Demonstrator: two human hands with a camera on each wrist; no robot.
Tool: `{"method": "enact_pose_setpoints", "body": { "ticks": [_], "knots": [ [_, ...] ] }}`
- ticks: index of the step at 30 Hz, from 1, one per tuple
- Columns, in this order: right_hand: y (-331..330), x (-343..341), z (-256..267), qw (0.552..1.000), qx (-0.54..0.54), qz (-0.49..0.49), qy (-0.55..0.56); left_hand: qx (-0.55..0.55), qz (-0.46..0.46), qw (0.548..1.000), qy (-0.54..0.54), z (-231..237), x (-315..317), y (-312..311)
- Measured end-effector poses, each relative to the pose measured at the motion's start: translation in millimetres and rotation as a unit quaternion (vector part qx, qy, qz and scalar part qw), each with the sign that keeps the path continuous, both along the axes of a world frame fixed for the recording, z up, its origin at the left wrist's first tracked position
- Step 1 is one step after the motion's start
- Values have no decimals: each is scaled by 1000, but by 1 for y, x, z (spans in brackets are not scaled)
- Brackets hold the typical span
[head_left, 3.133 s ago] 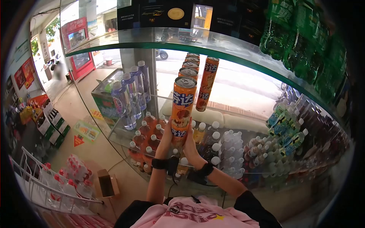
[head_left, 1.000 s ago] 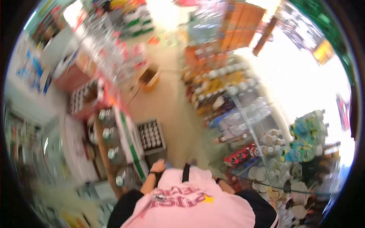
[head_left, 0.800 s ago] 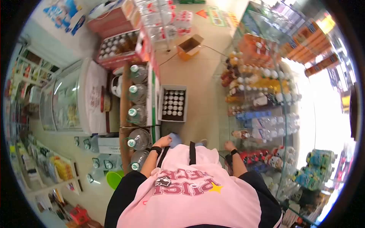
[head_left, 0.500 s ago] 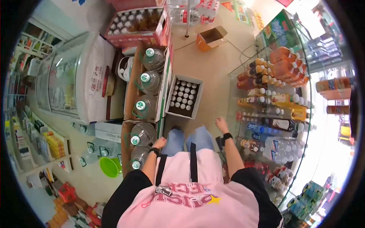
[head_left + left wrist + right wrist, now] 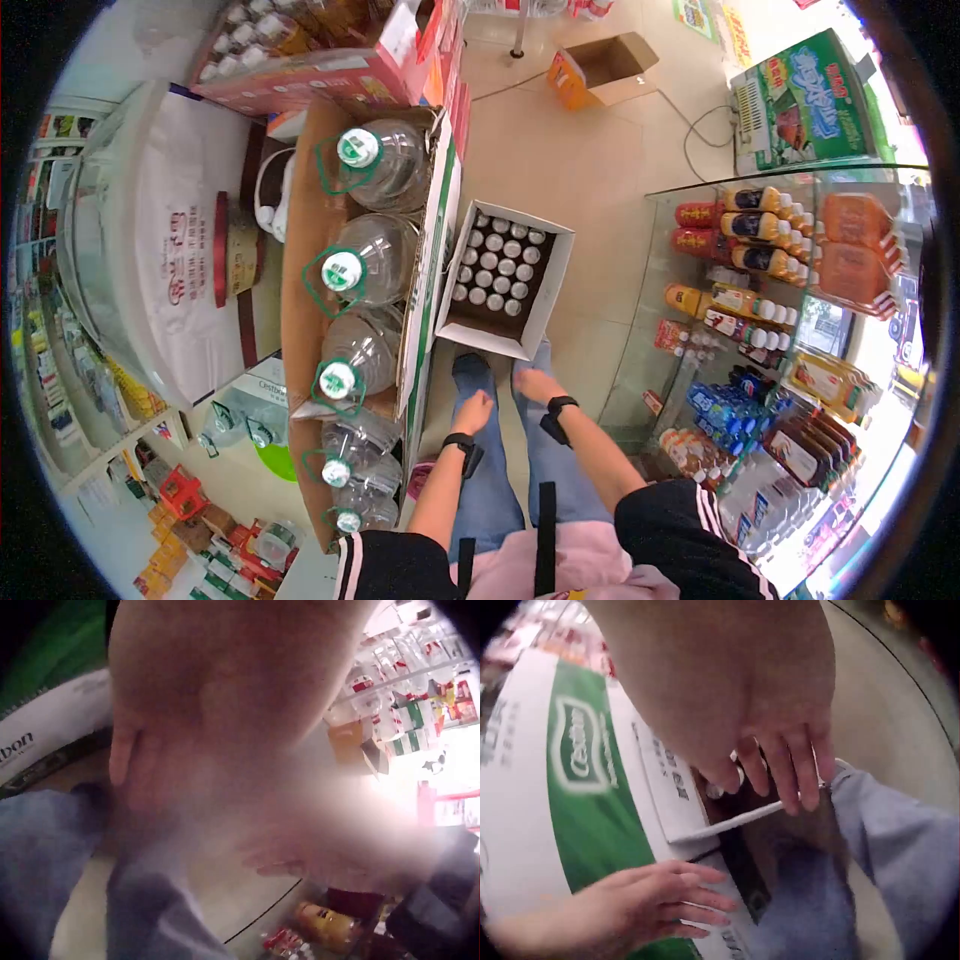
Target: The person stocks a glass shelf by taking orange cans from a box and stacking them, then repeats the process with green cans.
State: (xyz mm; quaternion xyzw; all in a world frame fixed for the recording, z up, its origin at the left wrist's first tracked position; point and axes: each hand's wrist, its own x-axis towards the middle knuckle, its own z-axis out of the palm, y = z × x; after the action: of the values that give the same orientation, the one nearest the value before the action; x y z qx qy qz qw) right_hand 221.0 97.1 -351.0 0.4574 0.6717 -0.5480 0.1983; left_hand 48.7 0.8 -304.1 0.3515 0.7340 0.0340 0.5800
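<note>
Over on your left, big water bottles (image 5: 372,262) stand in a row in their long carton (image 5: 304,250), caps up, within easy reach but not in your grip. Next comes your left hand (image 5: 478,410), out in front of your knees, fingers loose and open, holding nothing. Ahead, the cans (image 5: 505,267) stand upright inside the white box (image 5: 490,343) on the floor, tops showing in close rows. None is in hand; whether any are missing, you cannot tell. Here's your right hand (image 5: 538,387), just short of the box's near edge, fingers relaxed, grip open and bare. Far right, the glass shelf (image 5: 635,350) already carries rows of drinks (image 5: 757,226). So the stocked part looks well along, with the boxed cans not on it.
</note>
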Motion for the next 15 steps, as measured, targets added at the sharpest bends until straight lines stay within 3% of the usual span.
{"method": "enact_pose_setpoints", "body": {
  "ticks": [3, 5, 7, 11, 15],
  "knots": [
    [39, 4, -42, 981, -56, -183, -9, 99, 64, 993, -8, -56, 9, 34],
    [69, -5, -58, 974, 22, -224, 22, 137, 135, 981, -9, -106, 13, 52],
    [90, -17, -88, 947, -22, -319, 30, 121, 182, 976, 4, -146, 13, 66],
    [101, -36, -152, 951, 57, -298, 50, 95, 158, 982, -46, -185, 4, 91],
    [108, -48, -186, 946, 99, -307, -45, 82, 74, 994, 0, -206, -5, 96]
  ]
}}
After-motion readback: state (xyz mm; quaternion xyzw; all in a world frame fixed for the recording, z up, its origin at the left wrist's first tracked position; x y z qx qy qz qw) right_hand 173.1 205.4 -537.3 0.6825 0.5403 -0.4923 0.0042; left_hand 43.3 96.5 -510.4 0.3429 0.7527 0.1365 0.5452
